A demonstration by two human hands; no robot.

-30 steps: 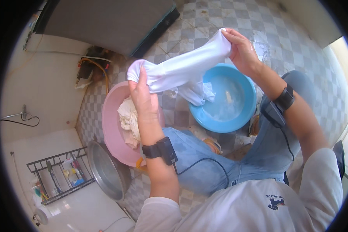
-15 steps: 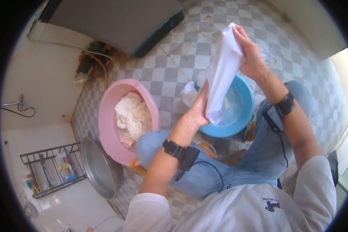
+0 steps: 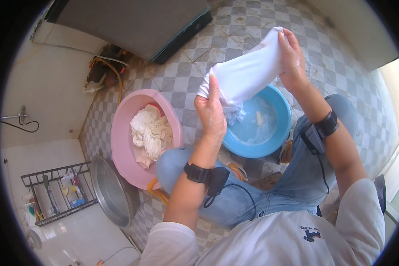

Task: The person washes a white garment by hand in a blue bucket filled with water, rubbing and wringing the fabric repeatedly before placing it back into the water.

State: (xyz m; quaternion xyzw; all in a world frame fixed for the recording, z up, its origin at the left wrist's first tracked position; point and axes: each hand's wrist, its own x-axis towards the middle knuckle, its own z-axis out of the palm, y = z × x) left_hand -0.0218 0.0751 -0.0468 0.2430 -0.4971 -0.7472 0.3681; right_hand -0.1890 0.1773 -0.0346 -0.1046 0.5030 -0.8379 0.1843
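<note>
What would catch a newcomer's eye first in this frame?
A white cloth stretched between both raised hands, the left hand at its lower end and the right hand at its upper end, above a blue basin of water on the checkered floor. To the left sits a pink basin holding crumpled pale laundry.

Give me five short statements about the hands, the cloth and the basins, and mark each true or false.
1. Both hands hold the white cloth. True.
2. The cloth hangs above the pink basin. False: it is above the blue basin.
3. The pink basin holds crumpled pale laundry. True.
4. The left hand rests in the water. False: it grips the cloth's lower end in the air.
5. The right hand holds the cloth's upper end. True.
</note>
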